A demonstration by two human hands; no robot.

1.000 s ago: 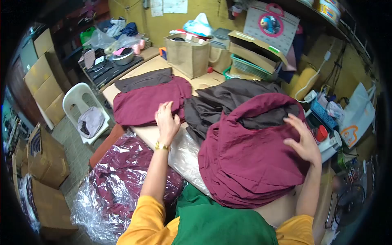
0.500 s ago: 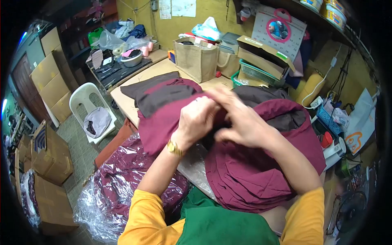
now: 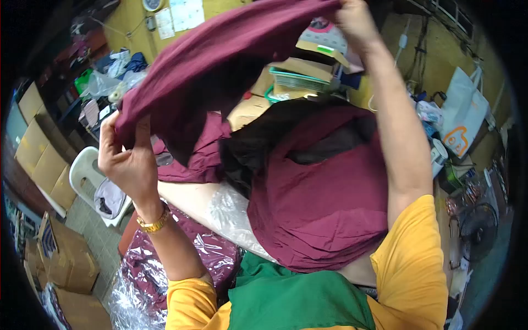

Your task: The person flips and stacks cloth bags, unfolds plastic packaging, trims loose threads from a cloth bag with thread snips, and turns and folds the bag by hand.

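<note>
A maroon garment with a dark inner side (image 3: pixel 220 47) is stretched up in the air between my two hands. My left hand (image 3: pixel 131 165), with a gold watch at the wrist, pinches its lower left end. High at the upper right, my right hand (image 3: pixel 357 27) grips the other end, somewhat blurred. Below lies a heap of maroon cloth with dark lining (image 3: pixel 324 203) on the table (image 3: pixel 184 195). A smaller maroon piece (image 3: pixel 201 157) rests behind my left hand, partly covered by the raised garment.
Clear plastic (image 3: pixel 234 220) lies on the table beside the heap. Plastic-wrapped maroon clothing (image 3: pixel 201 236) sits at the near left. Further left are a white chair (image 3: pixel 82 176) and cardboard boxes (image 3: pixel 69 256). Green baskets (image 3: pixel 302 81) stand at the back, and a fan (image 3: pixel 476 234) at the right.
Both hands have moved apart and up, my left to the left, my right to the upper right. The garment has been lifted off the table and spread between them. The view has shifted.
</note>
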